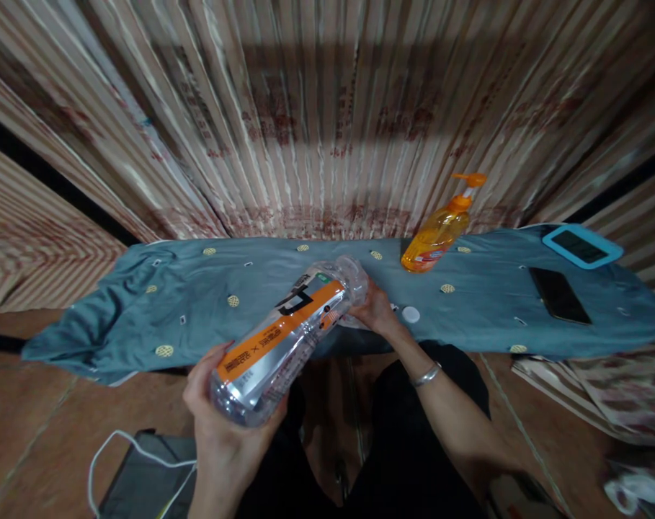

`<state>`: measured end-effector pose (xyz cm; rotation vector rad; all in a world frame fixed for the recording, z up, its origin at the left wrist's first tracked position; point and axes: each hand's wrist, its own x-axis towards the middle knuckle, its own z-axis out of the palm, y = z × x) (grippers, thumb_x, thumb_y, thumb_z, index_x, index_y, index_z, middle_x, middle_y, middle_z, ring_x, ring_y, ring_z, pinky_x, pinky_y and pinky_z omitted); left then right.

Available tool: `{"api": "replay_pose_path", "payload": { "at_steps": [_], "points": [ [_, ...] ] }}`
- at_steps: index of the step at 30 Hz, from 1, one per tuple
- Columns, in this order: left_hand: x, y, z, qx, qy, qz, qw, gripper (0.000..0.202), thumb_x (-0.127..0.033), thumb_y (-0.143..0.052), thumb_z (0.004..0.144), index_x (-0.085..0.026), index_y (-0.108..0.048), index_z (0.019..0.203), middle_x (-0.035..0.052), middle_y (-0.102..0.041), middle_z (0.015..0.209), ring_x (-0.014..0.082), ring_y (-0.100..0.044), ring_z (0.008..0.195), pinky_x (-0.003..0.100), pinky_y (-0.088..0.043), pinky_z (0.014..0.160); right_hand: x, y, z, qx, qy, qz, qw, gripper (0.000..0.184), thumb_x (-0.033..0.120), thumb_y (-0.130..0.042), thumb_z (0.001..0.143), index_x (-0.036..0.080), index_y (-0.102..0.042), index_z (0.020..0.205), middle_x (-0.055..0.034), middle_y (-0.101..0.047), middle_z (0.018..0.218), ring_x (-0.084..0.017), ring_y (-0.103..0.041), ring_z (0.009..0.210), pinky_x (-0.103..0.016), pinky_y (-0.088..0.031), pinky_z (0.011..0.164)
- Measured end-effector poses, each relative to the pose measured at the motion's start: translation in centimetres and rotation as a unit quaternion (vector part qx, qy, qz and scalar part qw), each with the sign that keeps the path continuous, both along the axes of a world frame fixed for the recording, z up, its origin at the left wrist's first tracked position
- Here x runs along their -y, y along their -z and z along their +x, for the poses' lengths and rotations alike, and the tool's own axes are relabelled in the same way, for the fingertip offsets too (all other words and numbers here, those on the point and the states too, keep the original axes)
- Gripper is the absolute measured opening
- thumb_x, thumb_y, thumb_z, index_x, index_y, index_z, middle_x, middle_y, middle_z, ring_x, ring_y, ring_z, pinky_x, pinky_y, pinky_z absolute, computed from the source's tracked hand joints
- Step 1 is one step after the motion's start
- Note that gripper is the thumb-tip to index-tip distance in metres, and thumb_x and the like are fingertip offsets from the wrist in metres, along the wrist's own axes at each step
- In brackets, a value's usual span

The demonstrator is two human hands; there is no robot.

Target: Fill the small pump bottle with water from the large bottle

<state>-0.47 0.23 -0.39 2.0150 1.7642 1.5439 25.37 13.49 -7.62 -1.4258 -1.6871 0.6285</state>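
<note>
A large clear plastic bottle [284, 339] with an orange and silver label is tilted over the cloth-covered board, its neck toward the upper right. My left hand [224, 411] is wrapped round its base. At the shoulder end, my right hand [375, 310] is closed against the bottle near the neck; its fingers are partly hidden behind the plastic. Just right of that hand, a small round white cap [411, 314] lies on the cloth. Something pale and flat [358, 322] shows beneath the bottle, too covered to name.
An ironing board with a teal cover [273, 252] spans the view. On it stand or lie an orange pump bottle [435, 238], a blue-framed digital timer [582, 246] and a black phone [559, 295]. Striped curtain [327, 130] hangs behind. A white cable [137, 443] crosses a grey object below left.
</note>
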Motion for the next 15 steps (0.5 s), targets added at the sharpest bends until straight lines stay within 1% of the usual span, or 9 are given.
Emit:
{"api": "replay_pose_path", "payload": {
  "at_steps": [3, 7, 11, 15],
  "points": [
    [0.10, 0.00, -0.17, -0.018, -0.002, -0.011, 1.000, 0.098, -0.039, -0.086, 0.051, -0.021, -0.032, 0.131, 0.0138, -0.051, 0.126, 0.0311, -0.056, 0.116, 0.053, -0.048, 0.099, -0.01, 0.09, 0.09, 0.001, -0.004, 0.001, 1.000, 0.036, 0.038, -0.058, 0.097, 0.012, -0.053, 0.122, -0.0105, -0.051, 0.116, -0.021, -0.053, 0.102, -0.040, -0.049, 0.089],
    [0.30, -0.12, -0.17, -0.019, 0.002, -0.016, 1.000, 0.105, -0.036, -0.089, 0.048, -0.022, -0.031, 0.134, 0.0135, -0.049, 0.128, 0.0311, -0.054, 0.118, 0.053, -0.045, 0.103, -0.06, 0.15, 0.07, 0.004, 0.003, -0.003, 1.000, 0.036, 0.038, -0.059, 0.097, 0.012, -0.053, 0.122, -0.0104, -0.050, 0.115, -0.021, -0.054, 0.101, -0.039, -0.049, 0.088],
    [0.30, -0.30, -0.01, -0.009, -0.001, -0.022, 1.000, 0.100, -0.032, -0.086, 0.053, -0.025, -0.031, 0.135, 0.0126, -0.048, 0.128, 0.0299, -0.054, 0.119, 0.053, -0.046, 0.102, -0.16, 0.23, 0.03, 0.006, 0.009, -0.011, 1.000, 0.037, 0.038, -0.058, 0.098, 0.012, -0.052, 0.123, -0.0104, -0.051, 0.115, -0.021, -0.054, 0.100, -0.038, -0.050, 0.087],
    [0.20, -0.43, 0.02, -0.019, 0.001, -0.010, 1.000, 0.098, -0.033, -0.084, 0.055, -0.022, -0.030, 0.136, 0.0128, -0.048, 0.127, 0.0287, -0.056, 0.115, 0.049, -0.050, 0.098, -0.21, 0.19, 0.12, 0.009, 0.008, -0.016, 1.000, 0.037, 0.038, -0.058, 0.098, 0.012, -0.053, 0.123, -0.0104, -0.051, 0.115, -0.021, -0.054, 0.100, -0.038, -0.050, 0.087]
  ]
}}
